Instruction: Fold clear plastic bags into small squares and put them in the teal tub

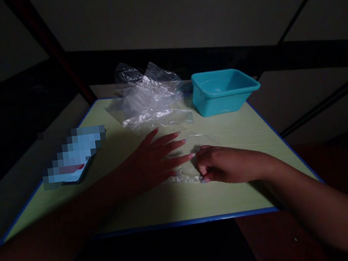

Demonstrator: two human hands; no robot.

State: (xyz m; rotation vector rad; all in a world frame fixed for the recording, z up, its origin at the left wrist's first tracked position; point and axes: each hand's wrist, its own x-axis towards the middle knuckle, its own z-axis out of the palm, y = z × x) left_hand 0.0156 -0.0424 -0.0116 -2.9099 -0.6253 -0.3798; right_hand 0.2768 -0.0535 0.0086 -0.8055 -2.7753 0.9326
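A clear plastic bag (185,172) lies flattened on the table, thin and crinkled along its near edge. My left hand (155,160) rests over it, palm down with the fingers spread. Just to the right, my right hand (222,163) is closed at the bag's near right edge, its thumb and curled fingers pinching the film. The left fingertips come very close to the right knuckles. Behind the hands sits a loose pile of clear plastic bags (152,97). Part of the flat bag is hidden under my left hand.
A turquoise plastic basket (221,101) stands at the back right of the pale table (133,214), which has a blue edge. On the left lies a phone (76,159) with its screen lit and blurred out. Dark walls rise behind the table.
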